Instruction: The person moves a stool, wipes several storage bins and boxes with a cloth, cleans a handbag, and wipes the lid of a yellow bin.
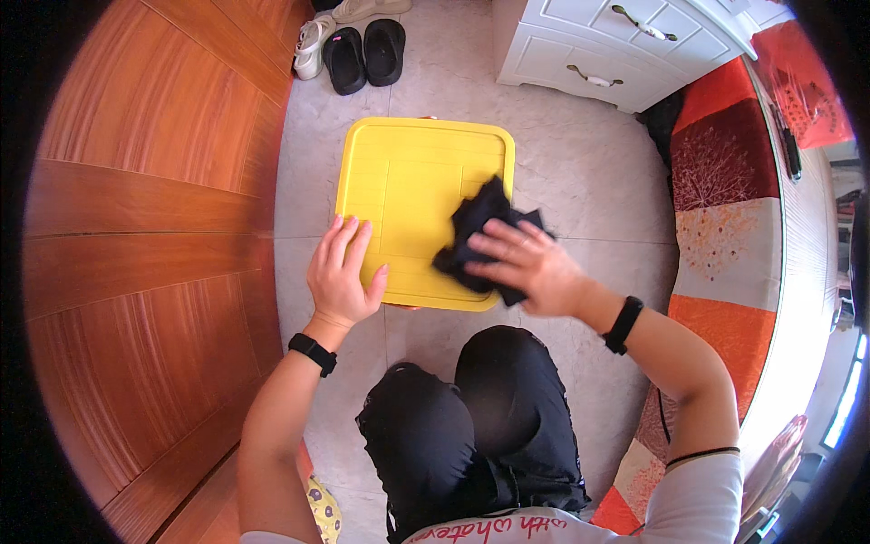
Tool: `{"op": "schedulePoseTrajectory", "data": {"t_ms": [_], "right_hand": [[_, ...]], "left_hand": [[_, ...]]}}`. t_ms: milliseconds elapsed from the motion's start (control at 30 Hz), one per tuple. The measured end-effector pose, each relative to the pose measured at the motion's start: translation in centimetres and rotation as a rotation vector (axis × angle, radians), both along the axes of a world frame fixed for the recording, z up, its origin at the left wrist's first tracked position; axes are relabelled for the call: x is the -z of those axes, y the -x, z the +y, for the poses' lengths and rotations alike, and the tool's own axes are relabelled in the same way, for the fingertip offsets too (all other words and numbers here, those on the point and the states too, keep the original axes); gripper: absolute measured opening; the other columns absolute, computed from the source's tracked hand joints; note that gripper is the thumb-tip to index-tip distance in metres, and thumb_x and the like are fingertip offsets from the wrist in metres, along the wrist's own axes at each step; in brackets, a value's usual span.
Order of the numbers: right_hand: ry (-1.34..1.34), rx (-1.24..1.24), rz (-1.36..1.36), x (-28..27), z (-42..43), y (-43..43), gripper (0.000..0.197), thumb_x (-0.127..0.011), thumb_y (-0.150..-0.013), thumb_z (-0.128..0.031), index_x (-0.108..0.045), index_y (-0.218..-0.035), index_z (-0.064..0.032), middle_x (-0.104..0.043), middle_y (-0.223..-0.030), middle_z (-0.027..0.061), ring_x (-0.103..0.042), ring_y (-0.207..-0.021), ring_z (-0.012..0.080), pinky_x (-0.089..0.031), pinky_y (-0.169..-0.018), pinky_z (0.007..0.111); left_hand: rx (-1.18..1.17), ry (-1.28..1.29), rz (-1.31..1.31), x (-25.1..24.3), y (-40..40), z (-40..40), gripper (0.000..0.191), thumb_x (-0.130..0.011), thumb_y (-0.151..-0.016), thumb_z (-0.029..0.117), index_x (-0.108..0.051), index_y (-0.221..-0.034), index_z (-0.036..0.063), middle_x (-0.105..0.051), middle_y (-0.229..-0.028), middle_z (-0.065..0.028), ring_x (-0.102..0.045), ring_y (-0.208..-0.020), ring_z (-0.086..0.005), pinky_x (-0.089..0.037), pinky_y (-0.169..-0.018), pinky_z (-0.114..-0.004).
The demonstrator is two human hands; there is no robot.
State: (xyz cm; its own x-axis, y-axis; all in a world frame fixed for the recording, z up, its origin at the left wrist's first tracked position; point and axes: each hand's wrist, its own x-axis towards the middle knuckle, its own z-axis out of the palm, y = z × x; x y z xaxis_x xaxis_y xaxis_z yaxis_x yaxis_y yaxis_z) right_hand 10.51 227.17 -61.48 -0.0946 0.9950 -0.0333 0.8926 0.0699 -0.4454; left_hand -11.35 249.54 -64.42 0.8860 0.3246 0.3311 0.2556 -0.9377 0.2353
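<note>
A yellow plastic lid point(425, 211) with a raised rim lies before my knees, apparently on top of a container mostly hidden beneath it. My left hand point(344, 272) rests on the lid's near left edge, palm down, fingers apart and holding nothing. Over the lid's near right side, my right hand point(520, 265) presses on a crumpled black cloth point(469, 217). The cloth hangs partly past the right rim, and both it and the hand are blurred. What the fingertips grip underneath cannot be seen.
Wooden cabinet doors point(149, 231) stand close on the left. Black slippers point(385, 53) and white sandals point(314, 46) lie at the far left of the tiled floor point(591, 183). A white drawer unit point(591, 54) is far right; a patterned cloth point(727, 238) hangs at the right.
</note>
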Motion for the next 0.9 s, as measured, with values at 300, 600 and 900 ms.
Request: {"op": "schedulePoseTrajectory", "data": {"t_ms": [300, 600, 900], "right_hand": [[-0.464, 0.606, 0.093, 1.1, 4.7, -3.8, 0.043, -0.060, -0.083, -0.020, -0.054, -0.125, -0.0136, -0.051, -0.127, 0.0209, -0.039, -0.126, 0.0369, -0.029, -0.106, 0.047], [-0.288, 1.135, 0.575, 5.2, 9.1, -5.0, 0.047, -0.055, -0.085, -0.035, -0.051, -0.126, -0.0123, -0.051, -0.122, 0.0267, -0.053, -0.110, 0.0411, -0.045, -0.091, 0.043], [-0.356, 0.894, 1.726, 9.4, 7.5, -2.1, 0.079, -0.030, -0.090, -0.065, -0.046, -0.128, 0.0025, -0.054, -0.122, 0.0138, -0.051, -0.111, 0.0199, -0.040, -0.095, 0.032]], "left_hand": [[0.020, -0.033, 0.340, -2.2, -2.6, -1.4, 0.075, -0.066, -0.074, 0.044, -0.042, -0.130, 0.0018, -0.036, -0.136, -0.0184, -0.024, -0.132, -0.0385, -0.010, -0.105, -0.064], [0.320, 0.078, 0.711, -3.4, -8.5, -5.0, 0.121, -0.070, -0.053, 0.071, -0.018, -0.147, 0.0160, -0.001, -0.151, -0.0222, 0.003, -0.139, -0.0436, 0.003, -0.089, -0.080], [0.316, 0.032, 0.737, -2.8, -9.1, -5.5, 0.108, -0.063, -0.056, 0.077, -0.024, -0.145, 0.0307, -0.001, -0.150, -0.0225, 0.002, -0.136, -0.0498, 0.001, -0.089, -0.081]]}}
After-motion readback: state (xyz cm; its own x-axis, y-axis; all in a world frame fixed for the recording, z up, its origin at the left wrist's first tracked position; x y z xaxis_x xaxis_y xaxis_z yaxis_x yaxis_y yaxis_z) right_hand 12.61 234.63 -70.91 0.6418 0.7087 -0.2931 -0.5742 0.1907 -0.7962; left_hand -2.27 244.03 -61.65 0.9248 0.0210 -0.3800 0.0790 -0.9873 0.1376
